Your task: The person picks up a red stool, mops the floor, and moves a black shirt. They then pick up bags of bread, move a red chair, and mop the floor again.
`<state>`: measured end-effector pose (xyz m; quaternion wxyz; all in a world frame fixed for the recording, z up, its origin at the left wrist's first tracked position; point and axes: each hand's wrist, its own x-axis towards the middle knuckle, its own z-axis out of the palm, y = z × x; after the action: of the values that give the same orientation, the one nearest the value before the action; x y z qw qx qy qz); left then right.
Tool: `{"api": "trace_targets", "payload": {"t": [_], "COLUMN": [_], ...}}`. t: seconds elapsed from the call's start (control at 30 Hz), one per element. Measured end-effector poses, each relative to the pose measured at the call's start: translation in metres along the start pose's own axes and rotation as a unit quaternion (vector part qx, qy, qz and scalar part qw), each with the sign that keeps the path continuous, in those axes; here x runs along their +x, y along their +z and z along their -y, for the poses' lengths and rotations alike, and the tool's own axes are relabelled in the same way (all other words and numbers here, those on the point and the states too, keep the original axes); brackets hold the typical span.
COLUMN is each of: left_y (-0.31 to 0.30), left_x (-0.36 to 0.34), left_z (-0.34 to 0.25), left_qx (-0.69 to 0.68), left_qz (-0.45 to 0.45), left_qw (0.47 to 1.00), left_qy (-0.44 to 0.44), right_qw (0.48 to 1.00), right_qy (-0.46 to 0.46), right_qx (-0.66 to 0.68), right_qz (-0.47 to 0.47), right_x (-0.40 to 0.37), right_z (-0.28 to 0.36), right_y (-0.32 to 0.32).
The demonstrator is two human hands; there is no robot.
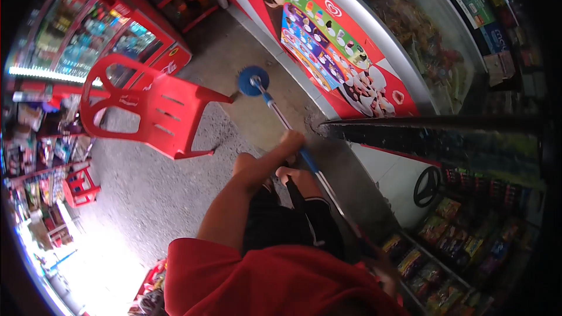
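A mop with a round blue head rests on the concrete floor, and its blue and silver handle runs diagonally back beside my legs. My left hand is wrapped round the upper-middle part of this handle. Dim and partly hidden beside my red shirt, my right hand is near the handle's rear end; its fingers cannot be made out. The mop head lies between a red plastic chair and a red-and-white ice cream freezer.
A lit drinks fridge stands at the far left. Stocked shelves and a small red stool are along the left side. A dark-edged counter juts in from the right, with packaged snacks on racks below.
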<state>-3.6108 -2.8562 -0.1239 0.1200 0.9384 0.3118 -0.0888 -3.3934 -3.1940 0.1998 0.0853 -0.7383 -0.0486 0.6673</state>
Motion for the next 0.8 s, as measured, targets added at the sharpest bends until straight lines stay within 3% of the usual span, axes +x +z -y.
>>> {"api": "trace_targets", "payload": {"t": [0.07,0.13,0.37,0.43,0.5,0.63,0.67,0.73,0.8], "left_y": [-0.014,-0.010,0.087,0.129,0.159,0.181,0.186,0.198,0.209], "left_x": [0.020,0.039,0.123,0.142,0.158,0.177,0.184,0.195,0.215], "left_z": [0.055,0.101,0.205,0.224,0.236,0.267,0.278,0.297,0.337], "left_qx": [0.014,0.014,0.009,0.022,0.007,0.021,0.039,0.054,0.059], "left_qz": [0.037,0.018,-0.006,-0.017,-0.064,-0.053,-0.053,-0.051,-0.069], "left_qw": [0.999,1.000,0.999,0.998,0.997,0.997,0.997,0.996,0.996], "left_qy": [0.016,-0.009,0.044,0.052,0.043,0.045,0.046,0.053,0.006], "right_qw": [0.988,0.962,0.972,0.954,0.962,0.980,0.980,0.956,0.963], "right_qy": [-0.141,-0.209,-0.149,-0.198,-0.149,-0.062,-0.069,-0.180,-0.189], "right_qx": [-0.026,-0.117,-0.069,-0.055,-0.042,-0.018,-0.021,-0.065,-0.026], "right_qz": [-0.060,-0.132,-0.170,-0.219,-0.226,-0.188,-0.187,-0.222,-0.192], "right_x": [0.045,0.061,0.180,0.229,0.264,0.320,0.339,0.370,0.432], "right_z": [0.016,0.059,0.139,0.136,0.146,0.144,0.151,0.163,0.155], "right_y": [0.065,0.109,0.196,0.220,0.237,0.255,0.257,0.261,0.266]}}
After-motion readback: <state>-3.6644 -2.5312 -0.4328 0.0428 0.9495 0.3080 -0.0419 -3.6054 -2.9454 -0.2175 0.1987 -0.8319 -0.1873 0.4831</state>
